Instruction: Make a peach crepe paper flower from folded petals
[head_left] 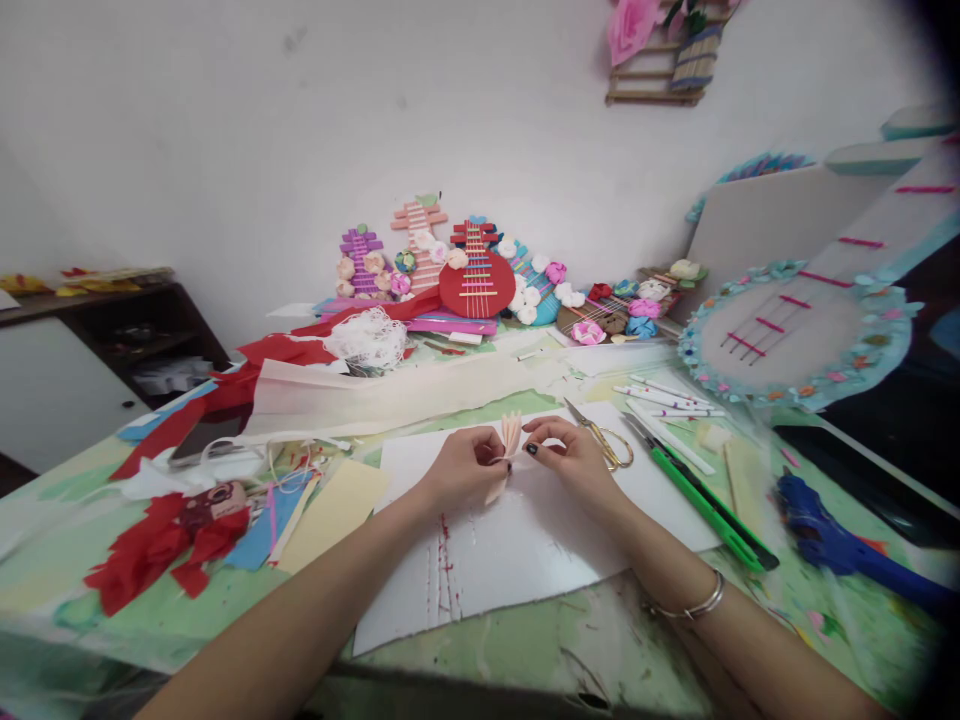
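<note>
Over a white board point(405, 590), my left hand point(469, 465) is closed, pinching a small pleated piece of pale peach paper point(511, 432). Its folds fan out above the fingers, and a bit of it shows below them. Close beside it on the right is my right hand point(574, 465), thumb and forefinger drawn together near the paper. What those fingers hold, perhaps a thin thread, is too small to make out. Gold-handled scissors point(616, 450) lie just beyond my right hand. A green utility knife point(709, 505) rests along the board's right side.
A blue glue gun point(825, 530) and a black phone point(870, 480) are at right. Red crepe paper point(142, 550) and cream card point(337, 505) lie left. At the back are white string point(367, 338), a red paper lute point(487, 280) and several flowered ones.
</note>
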